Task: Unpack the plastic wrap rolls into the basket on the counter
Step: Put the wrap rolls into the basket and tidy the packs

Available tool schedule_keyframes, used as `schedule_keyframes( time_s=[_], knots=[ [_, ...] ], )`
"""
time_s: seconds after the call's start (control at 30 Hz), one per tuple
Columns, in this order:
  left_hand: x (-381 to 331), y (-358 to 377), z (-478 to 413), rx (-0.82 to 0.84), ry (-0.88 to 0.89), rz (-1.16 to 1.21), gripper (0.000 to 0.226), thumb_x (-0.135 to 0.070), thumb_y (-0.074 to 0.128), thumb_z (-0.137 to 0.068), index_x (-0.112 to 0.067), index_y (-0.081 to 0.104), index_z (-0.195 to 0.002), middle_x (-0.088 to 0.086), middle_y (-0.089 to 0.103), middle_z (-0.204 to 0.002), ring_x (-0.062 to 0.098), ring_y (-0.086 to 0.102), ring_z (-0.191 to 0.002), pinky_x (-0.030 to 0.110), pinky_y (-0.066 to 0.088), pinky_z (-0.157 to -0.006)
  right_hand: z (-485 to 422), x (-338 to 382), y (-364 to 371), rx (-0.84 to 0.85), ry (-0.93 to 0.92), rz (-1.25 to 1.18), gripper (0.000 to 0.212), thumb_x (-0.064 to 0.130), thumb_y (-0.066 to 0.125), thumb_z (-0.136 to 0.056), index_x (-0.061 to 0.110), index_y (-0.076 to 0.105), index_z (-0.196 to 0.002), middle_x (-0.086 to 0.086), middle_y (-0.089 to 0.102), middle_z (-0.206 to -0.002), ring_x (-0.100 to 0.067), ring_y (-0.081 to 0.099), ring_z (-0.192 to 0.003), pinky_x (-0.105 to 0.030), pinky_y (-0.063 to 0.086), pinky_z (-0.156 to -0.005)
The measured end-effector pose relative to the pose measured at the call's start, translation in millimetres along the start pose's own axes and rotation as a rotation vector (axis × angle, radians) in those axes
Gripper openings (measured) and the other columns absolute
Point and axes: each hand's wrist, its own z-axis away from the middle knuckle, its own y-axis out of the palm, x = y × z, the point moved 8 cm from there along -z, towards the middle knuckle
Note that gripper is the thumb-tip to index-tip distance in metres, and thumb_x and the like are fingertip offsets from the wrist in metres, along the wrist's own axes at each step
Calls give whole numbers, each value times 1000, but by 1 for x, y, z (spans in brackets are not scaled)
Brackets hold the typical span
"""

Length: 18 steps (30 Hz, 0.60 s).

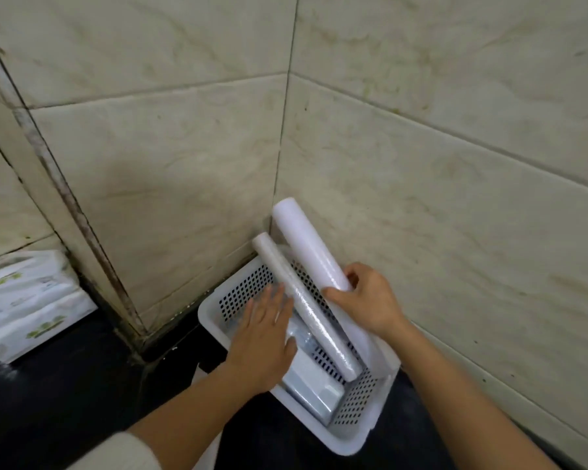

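A white perforated plastic basket (214,325) sits on the dark counter in the tiled corner. A thin plastic wrap roll (302,301) lies slanted in it, its far end sticking out over the back rim. My right hand (365,300) is shut on a thicker white roll (308,244), which tilts up toward the wall corner above the basket's right side. My left hand (265,337) lies flat with fingers spread over the basket's left part, next to the thin roll. A flat white wrapped package (314,390) rests on the basket floor.
Tiled walls close in behind and to the right of the basket. A stack of white packs with green print (24,307) sits on the counter at the left. Dark counter surface (65,385) stretches between that stack and the basket.
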Motion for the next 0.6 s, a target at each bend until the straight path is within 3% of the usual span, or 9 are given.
schedule_keyframes(
  time_s=[0.1, 0.23, 0.3, 0.4, 0.53, 0.6],
  knots=[
    [-20, 3, -27, 61, 98, -134, 64, -41, 20, -101, -20, -12, -152, -2, -24, -159, 20, -29, -144, 49, -10, -120, -13, -2, -7, 5, -33, 140, 32, 37, 75, -73, 16, 62, -92, 4, 60, -76, -12, 55, -64, -22, 37, -49],
    [-19, 27, -26, 127, 54, -156, 62, -41, 15, -101, -19, -14, -151, -3, -22, -160, 18, -22, -146, 49, -10, -120, -21, -9, 18, -18, -84, 353, 41, 39, 65, -80, 11, 62, -110, -8, 64, -108, -24, 51, -105, -30, 42, -77],
    [-11, 35, -15, 107, 34, -128, 63, -43, 15, -101, -20, -16, -150, -4, -24, -159, 15, -21, -147, 44, -9, -121, -22, -13, 34, -7, -77, 351, 42, 39, 64, -82, 9, 60, -111, -10, 62, -116, -25, 47, -113, -32, 42, -84],
    [2, 37, -3, 78, 17, -58, 63, -44, 18, -100, -23, -13, -151, -10, -22, -157, 10, -17, -147, 38, -9, -121, -21, -17, 57, 56, -46, 313, 39, 37, 64, -85, 5, 60, -106, -14, 61, -116, -27, 48, -115, -34, 44, -89],
    [5, 33, -1, 96, 44, 11, 64, -43, 21, -100, -27, -14, -150, -16, -28, -151, 8, -16, -146, 34, -12, -116, -14, -15, 63, 35, -61, 203, 18, 20, 61, -89, 4, 58, -85, -16, 60, -97, -32, 57, -97, -34, 45, -74],
    [5, 33, -2, 132, 56, 37, 64, -41, 23, -100, -26, -13, -150, -17, -28, -150, 8, -15, -147, 36, -10, -118, -6, -14, 61, 37, -94, 164, 19, 15, 60, -87, 3, 62, -101, -14, 60, -109, -31, 54, -107, -35, 46, -84]
  ],
)
